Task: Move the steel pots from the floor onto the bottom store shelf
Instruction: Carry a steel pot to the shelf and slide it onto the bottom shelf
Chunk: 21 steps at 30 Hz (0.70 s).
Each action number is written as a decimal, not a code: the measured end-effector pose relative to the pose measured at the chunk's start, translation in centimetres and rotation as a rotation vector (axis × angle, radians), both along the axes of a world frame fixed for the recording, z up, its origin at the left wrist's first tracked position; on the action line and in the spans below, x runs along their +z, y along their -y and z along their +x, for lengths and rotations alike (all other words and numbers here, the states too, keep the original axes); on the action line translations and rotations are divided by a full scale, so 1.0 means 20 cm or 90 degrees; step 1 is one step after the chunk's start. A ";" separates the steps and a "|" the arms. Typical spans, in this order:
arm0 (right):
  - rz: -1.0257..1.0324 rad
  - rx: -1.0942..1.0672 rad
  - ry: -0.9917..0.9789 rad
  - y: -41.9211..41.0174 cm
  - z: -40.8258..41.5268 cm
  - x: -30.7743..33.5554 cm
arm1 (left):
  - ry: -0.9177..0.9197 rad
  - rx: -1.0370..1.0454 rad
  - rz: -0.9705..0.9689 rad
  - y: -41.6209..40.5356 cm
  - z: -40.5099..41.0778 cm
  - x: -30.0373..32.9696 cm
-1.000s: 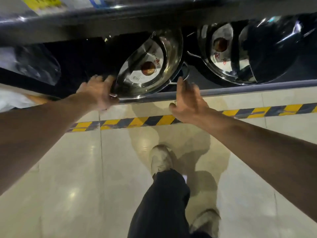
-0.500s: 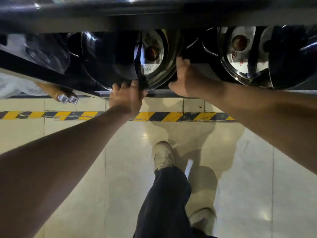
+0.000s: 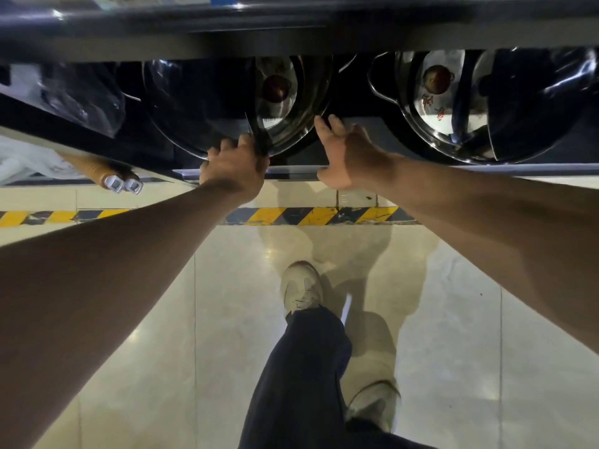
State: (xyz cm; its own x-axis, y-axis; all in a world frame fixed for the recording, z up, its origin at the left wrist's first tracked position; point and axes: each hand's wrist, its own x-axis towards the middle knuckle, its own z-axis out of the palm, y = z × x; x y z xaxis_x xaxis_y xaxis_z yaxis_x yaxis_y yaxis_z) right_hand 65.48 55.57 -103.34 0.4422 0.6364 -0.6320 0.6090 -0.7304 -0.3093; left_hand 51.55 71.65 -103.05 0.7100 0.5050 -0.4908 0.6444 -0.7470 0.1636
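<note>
Steel pot lay on the bottom shelf directly ahead of our two hands, tipped on its side so that its lid and dark knob faced us, with its lower rim just behind the shelf's front lip. Our left hand was at the pot's near lower edge, fingers curled at what looked like a dark strap or handle there; whether they truly gripped it or only pressed on it we could not tell. Our right hand sat just right of the pot, fingers spread and nearly straight, fingertips touching or almost touching the rim, holding nothing.

We judged the step to be seating this pot on the shelf. To do it well we would have pushed evenly from both sides, low on the rim, so the round body did not roll forward over the lip. We would have kept the lid pressed against the body, since a tilted lid could slide off. We would also have left a gap to the second steel pot, which lay well to the right of our right hand, so the handles did not knock. Wrapped goods stood on the shelf to the left of our left hand
</note>
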 end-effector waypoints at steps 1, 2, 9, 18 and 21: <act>0.000 -0.004 0.000 0.05 -0.01 0.03 | -0.007 0.006 0.005 0.03 0.00 0.04; 0.005 -0.018 0.000 0.12 -0.01 0.07 | -0.012 0.000 0.011 0.05 -0.01 0.09; -0.048 -0.110 0.017 0.78 -0.02 0.34 | -0.022 -0.060 -0.014 0.43 0.10 0.39; -0.069 -0.294 0.086 1.34 0.26 0.20 | -0.014 -0.224 -0.042 0.94 0.54 0.13; -0.068 -0.335 0.093 1.38 0.38 0.06 | 0.013 -0.312 0.015 0.97 0.67 -0.04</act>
